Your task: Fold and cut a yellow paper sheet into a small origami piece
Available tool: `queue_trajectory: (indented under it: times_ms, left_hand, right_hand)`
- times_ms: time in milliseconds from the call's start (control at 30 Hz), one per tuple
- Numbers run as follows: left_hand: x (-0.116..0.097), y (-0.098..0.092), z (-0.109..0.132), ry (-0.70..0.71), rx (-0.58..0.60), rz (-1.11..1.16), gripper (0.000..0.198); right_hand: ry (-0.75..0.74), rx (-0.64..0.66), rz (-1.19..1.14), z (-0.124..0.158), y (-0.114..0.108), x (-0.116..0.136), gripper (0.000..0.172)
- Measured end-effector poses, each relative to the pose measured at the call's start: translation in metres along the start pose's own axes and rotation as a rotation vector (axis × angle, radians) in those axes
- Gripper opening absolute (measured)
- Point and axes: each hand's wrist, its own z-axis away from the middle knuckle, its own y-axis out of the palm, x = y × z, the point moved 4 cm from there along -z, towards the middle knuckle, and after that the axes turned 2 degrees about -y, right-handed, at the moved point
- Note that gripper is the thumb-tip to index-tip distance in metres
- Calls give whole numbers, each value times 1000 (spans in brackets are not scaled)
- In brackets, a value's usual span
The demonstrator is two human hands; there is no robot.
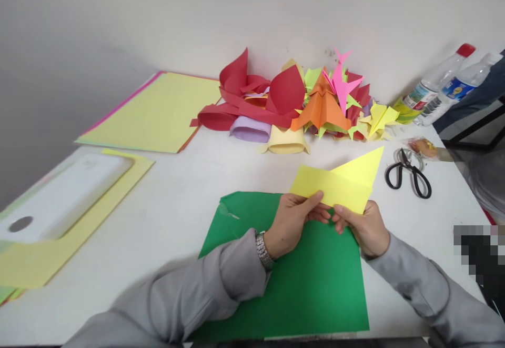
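Note:
A folded sheet of yellow paper point(335, 179) is held up between both hands, with one pointed corner rising to the upper right. My left hand point(294, 219) pinches its lower left edge, thumb on the near side. At the lower right, my right hand point(365, 224) grips the paper with the thumb in front and fingers behind. Some of the fingers are hidden by the paper. Beneath the hands lies a green sheet point(315, 285) on the white table point(165, 200).
Folded paper pieces point(321, 106) in several colours are heaped along the wall. Black-handled scissors point(408, 171) lie to the right, near two plastic bottles point(453, 87). Large yellow sheets point(158, 111) lie at the back left. A white box point(67, 190) sits on paper at the left.

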Motion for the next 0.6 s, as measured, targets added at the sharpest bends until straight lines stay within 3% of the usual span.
queue_trajectory:
  times_ms: [367, 600]
  left_hand:
    - [-7, -6, -4, 36, -131, -37, 53]
    - [-9, -9, -2, 117, -49, -95, 27]
  right_hand:
    - [22, -17, 5, 1, -3, -1, 25]
    - [35, -79, -27, 1, -5, 2, 24]
